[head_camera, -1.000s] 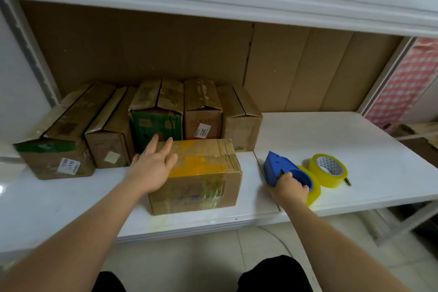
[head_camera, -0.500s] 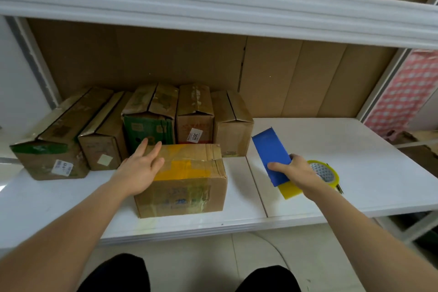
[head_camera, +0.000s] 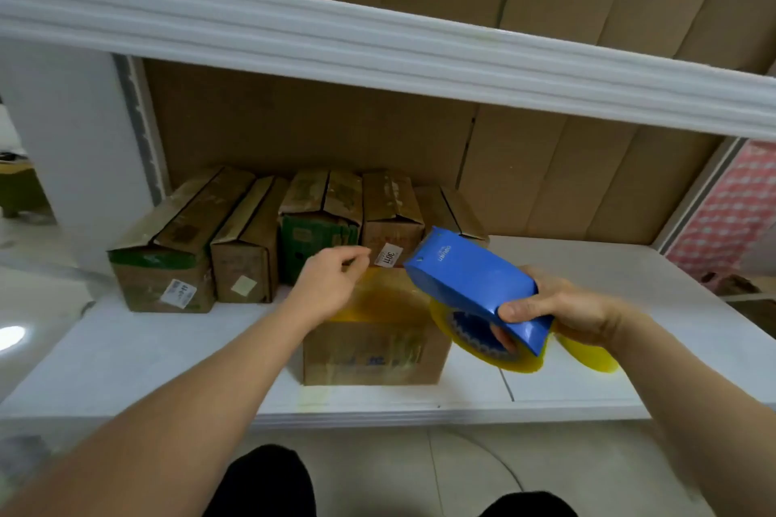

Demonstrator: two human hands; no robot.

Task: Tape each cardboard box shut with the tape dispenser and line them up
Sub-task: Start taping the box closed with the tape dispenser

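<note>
My right hand (head_camera: 562, 313) grips the blue tape dispenser (head_camera: 470, 277) and holds it tilted in the air, above the right end of a cardboard box (head_camera: 373, 353) near the shelf's front edge. A yellow tape roll (head_camera: 483, 346) sits in the dispenser. My left hand (head_camera: 329, 285) hovers over the box's left top, its fingertips pinching the end of a yellowish translucent tape strip (head_camera: 386, 298) that runs to the dispenser. Several more cardboard boxes (head_camera: 247, 252) stand in a row at the back left.
A spare yellow tape roll (head_camera: 588, 355) lies on the white shelf (head_camera: 168, 348), partly hidden behind my right wrist. An upper shelf edge (head_camera: 378, 42) hangs overhead. Brown cardboard panels (head_camera: 546, 180) line the back. My knees show below the shelf.
My right hand lifted the dispenser off the shelf and carried it left over the box. My left hand left the box top and now pinches the tape end.
</note>
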